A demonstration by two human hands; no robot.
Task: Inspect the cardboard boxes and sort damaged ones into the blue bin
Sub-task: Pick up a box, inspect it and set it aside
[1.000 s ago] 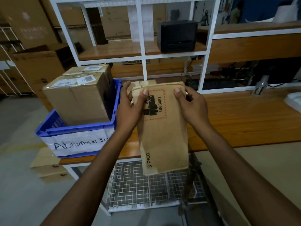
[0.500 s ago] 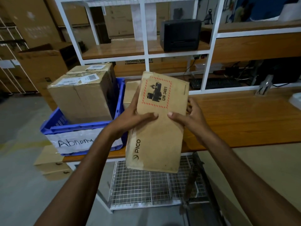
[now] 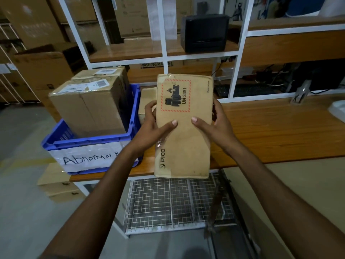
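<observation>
**Operator:** State the change against the frame half a second earlier.

**Inspector:** The flat brown cardboard box (image 3: 183, 139) leaned then, far end toward the right of the frame; its long axis now runs almost straight up and down the frame; both hands have stayed on its long edges.

**Operator:** State the grip.

**Inspector:** Left hand (image 3: 151, 126): thumb flat across the printed face, fingers curled round the left long edge. Right hand (image 3: 217, 126): thumb on the face, fingers wrapped behind the right long edge; the thumb tips sit near each other at mid-face, apart.

**Operator:** Location and clearances?

**Inspector:** Held in the air at frame centre, over the front edge of the wooden table (image 3: 280, 128); the near end overhangs the wire mesh shelf (image 3: 168, 202) at lower centre. The blue plastic bin (image 3: 89, 142) stands just to the left, with a large taped carton (image 3: 87, 107) inside it; a small brown box (image 3: 146, 101) sits behind the left hand; bare tabletop extends to the right; the white rack frame (image 3: 164, 43) stands beyond the far end.

**Operator:** Facing?

**Inspector:** Printed face toward the camera; the red-bordered UN 3481 mark lies at the far end and PICO at the near end, both lettered along the long axis; wrinkled clear tape shows on the left edge.
</observation>
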